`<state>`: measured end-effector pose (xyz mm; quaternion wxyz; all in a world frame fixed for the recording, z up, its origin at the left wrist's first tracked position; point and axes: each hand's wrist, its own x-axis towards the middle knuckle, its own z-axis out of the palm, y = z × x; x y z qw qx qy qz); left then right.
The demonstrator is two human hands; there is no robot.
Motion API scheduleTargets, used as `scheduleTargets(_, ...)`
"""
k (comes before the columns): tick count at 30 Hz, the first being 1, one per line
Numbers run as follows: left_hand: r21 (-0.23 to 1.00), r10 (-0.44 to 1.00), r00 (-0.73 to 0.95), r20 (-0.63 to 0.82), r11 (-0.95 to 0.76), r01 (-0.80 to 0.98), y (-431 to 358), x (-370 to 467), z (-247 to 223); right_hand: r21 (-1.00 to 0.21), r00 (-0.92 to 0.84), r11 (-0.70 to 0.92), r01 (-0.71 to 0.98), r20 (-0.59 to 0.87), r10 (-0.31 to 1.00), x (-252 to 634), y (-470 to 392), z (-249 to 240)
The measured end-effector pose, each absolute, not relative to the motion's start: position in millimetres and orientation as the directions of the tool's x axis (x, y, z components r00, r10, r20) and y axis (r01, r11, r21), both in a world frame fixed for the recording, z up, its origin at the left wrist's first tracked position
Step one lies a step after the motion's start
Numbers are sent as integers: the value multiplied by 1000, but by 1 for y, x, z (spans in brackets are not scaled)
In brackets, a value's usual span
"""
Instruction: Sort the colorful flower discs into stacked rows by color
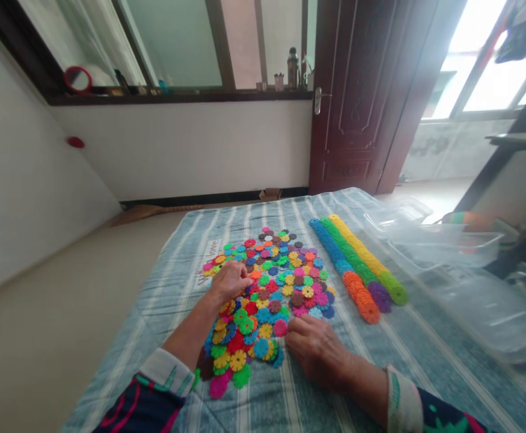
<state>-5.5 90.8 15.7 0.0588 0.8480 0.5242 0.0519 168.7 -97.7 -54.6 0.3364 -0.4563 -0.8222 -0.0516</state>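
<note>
A spread-out pile of flower-edged plastic discs point(267, 300) in many colours lies on the bed. My left hand point(230, 280) is over the pile's left side, its fingers curled together close to an orange disc point(255, 275). What the left fingers hold, if anything, is hidden. My right hand point(314, 349) rests at the pile's near right edge, fingers closed. A pink disc point(280, 328) is right beside the right fingertips; I cannot tell whether they grip one. To the right lie long rows of stacked discs: blue and orange point(335, 252), green and purple point(350, 255), yellow and lime point(366, 255).
A striped blue sheet point(154, 337) covers the bed. Clear plastic boxes point(447, 243) and a clear lid or tray point(483, 313) sit on its right side. Beyond the bed are a white wall, a window ledge point(181, 96) with small items, and a dark red door point(357, 90).
</note>
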Motion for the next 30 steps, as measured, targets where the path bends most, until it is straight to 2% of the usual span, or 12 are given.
scheduleTargets(4,193,903,428,43,-428,883,89,-5,15,-212,-376,583,784,585,719,169,-97,-56)
scheduleTargets(13,484,934,354,52,-333,809,101,-4,4,-199,-391,570,797,549,739,171,-95,-62)
scheduleTargets(20,679,971,223,91,-224,699,110,-35,16,-233,-367,584,778,586,722,170,-99,-65)
scheduleTargets(24,707,979,172,112,-201,678,112,-52,22,-257,-359,597,760,601,715,170,-99,-67)
scheduleTargets(30,633,967,219,129,-250,733,110,-53,11,-260,-355,604,754,611,707,169,-100,-65)
